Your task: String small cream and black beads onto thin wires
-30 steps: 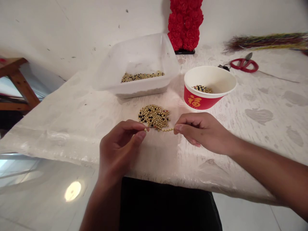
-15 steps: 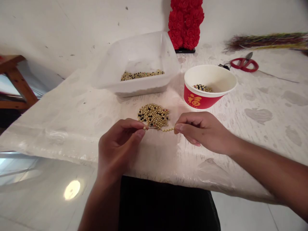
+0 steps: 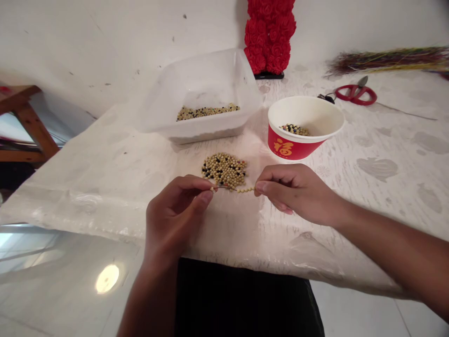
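Item one: beaded strand [image 3: 245,190], pale round beads on a thin dark line, stretched between two hands just above the bench [image 3: 217,224]. Long axis: crosswise, left to right, roughly level with the near edge. Bare line lay toward the left hand [image 3: 175,215], the row of beads against the right hand [image 3: 298,194]. Both hands were at the strand, one at each side, neither clearly nearer.

Fingers, left: thumb and forefinger pinched together on the strand, a small pale bead showing at the tips. Fingers, right: thumb and forefinger pressed on the beaded part; how much they covered could not be told.

Item two: bead pile [image 3: 224,169], pale with black and a few orange, just beyond the bare line.

Item three: translucent tub [image 3: 206,126], mixed beads within, beyond the pile and to the left.

Item four: paper bowl [image 3: 298,149], white inside, red outside, beads at the bottom, beyond the right hand. Marking: gold character 福; smaller marks beneath, illegible.

Item five: red-handled scissors [image 3: 356,95], beyond the bowl, to the right. No brand legible.
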A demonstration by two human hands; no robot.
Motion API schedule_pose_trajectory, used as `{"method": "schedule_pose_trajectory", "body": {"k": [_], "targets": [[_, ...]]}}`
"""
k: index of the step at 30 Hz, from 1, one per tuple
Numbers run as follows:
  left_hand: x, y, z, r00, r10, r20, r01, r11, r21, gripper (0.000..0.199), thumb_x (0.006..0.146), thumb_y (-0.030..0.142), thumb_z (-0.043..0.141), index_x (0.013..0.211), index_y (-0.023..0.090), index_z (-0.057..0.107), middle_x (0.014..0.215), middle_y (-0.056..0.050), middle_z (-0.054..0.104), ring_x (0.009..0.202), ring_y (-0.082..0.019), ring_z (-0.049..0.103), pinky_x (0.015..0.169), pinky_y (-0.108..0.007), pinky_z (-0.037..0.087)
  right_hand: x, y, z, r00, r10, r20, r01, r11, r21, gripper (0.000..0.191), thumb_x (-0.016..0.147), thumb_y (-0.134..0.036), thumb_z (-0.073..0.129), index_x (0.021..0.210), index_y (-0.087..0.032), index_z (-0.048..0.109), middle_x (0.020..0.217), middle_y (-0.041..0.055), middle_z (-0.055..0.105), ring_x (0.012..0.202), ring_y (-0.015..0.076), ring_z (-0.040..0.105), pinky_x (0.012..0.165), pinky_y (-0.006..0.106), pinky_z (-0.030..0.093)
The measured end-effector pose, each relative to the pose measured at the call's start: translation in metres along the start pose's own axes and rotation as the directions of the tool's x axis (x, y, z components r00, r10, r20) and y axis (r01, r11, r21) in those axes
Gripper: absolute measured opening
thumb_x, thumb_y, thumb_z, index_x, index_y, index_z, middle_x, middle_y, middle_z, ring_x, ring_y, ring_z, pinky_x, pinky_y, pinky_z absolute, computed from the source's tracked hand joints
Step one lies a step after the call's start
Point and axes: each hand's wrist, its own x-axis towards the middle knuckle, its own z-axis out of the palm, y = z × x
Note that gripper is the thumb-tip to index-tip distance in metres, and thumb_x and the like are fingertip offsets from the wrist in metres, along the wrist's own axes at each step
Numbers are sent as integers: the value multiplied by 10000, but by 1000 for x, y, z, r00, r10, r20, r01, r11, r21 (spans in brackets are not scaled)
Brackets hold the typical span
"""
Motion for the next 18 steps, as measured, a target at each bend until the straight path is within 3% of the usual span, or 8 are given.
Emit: {"method": "schedule_pose_trajectory", "body": {"k": [6, 12, 18], "targets": [[0, 0, 0, 1000, -1, 11, 1, 1000, -12, 77, 787, 212, 759, 850, 243, 726, 885, 2, 724, 875, -148, 692, 816, -249, 570, 0, 0, 0, 1000, -12, 9, 12, 1000, -28, 241, 949, -344, 591, 797, -167, 653, 495, -78, 445, 435, 64, 368, 470, 249, 278], [-3, 6, 6, 999, 50, 19, -52, 995, 81, 42, 784, 219, 749, 819, 224, 726, 861, -5, 721, 825, -158, 685, 775, -269, 579, -1, 0, 1, 1000, -26, 10, 27, 996, -88, 251, 953, -349, 588, 789, -167, 643, 510, -76, 436, 447, 63, 366, 481, 248, 285], [-3, 6, 6, 1000, -10, -16, 10, 999, 40, 136, 750, 231, 775, 876, 220, 725, 864, -10, 729, 799, -160, 698, 765, -278, 590, -1, 2, 0, 999, -31, 38, 32, 999, -30, 260, 964, -383, 582, 836, -167, 652, 506, -77, 437, 433, 64, 378, 454, 233, 287]]}}
